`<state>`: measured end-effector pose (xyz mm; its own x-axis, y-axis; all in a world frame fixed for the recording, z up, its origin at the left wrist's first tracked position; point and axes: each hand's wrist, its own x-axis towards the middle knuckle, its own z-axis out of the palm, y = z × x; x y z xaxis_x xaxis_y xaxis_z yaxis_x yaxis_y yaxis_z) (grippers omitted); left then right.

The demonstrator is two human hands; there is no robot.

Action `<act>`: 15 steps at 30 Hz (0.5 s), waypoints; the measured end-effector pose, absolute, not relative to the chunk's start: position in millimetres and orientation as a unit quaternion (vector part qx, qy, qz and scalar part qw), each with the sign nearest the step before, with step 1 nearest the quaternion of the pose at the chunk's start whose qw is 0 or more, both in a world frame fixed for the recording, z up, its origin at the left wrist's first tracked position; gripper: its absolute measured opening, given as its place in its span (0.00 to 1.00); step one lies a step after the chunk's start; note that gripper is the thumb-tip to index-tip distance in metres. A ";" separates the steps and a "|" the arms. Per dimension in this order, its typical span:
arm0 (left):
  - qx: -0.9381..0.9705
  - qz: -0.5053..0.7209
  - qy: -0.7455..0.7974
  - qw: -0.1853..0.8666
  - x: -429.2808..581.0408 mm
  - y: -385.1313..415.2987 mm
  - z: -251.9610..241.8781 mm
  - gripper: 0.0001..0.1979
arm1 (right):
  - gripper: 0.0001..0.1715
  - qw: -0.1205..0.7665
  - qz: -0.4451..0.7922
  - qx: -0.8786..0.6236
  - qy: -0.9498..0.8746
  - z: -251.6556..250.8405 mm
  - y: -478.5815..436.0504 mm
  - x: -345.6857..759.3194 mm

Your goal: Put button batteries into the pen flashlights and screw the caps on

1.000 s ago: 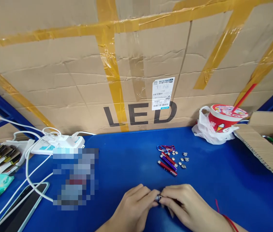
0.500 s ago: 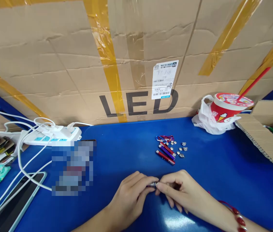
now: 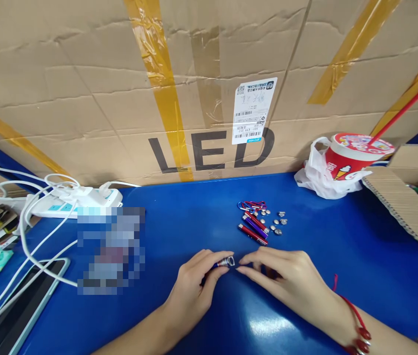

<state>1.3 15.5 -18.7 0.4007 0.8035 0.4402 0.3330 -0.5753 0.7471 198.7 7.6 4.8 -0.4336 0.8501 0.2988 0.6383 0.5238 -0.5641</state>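
My left hand (image 3: 194,286) rests on the blue table (image 3: 342,256) and grips a small keychain flashlight (image 3: 224,262), its silver open end pointing right. My right hand (image 3: 286,281) lies just right of that end, fingertips pinched together a little apart from it; whether they hold anything I cannot make out. Farther back lie a few red and purple mini flashlights (image 3: 253,227) with carabiner clips (image 3: 251,205), and several button cell batteries (image 3: 277,224) are scattered beside them.
A taped cardboard box marked LED (image 3: 209,98) walls off the back. A red cup with a straw (image 3: 353,155) sits in a white bag at the right, beside an open carton (image 3: 404,202). At the left are a power strip (image 3: 71,202) with white cables and a phone (image 3: 19,305).
My right hand's fingertips have come off the flashlight's end and sit slightly apart from it. My view has tipped down and forward, so both hands appear higher in frame.
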 end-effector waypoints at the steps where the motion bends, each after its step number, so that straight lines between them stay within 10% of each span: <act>1: 0.786 0.408 0.366 0.285 0.9 15.5 -19.2 0.12 | 0.09 0.277 0.181 -0.448 -0.831 4.4 7.4 197.8; 15: 0.727 0.339 0.500 0.328 0.2 18.9 -10.4 0.14 | 0.12 0.218 -0.030 -0.585 -0.781 8.8 31.3 220.8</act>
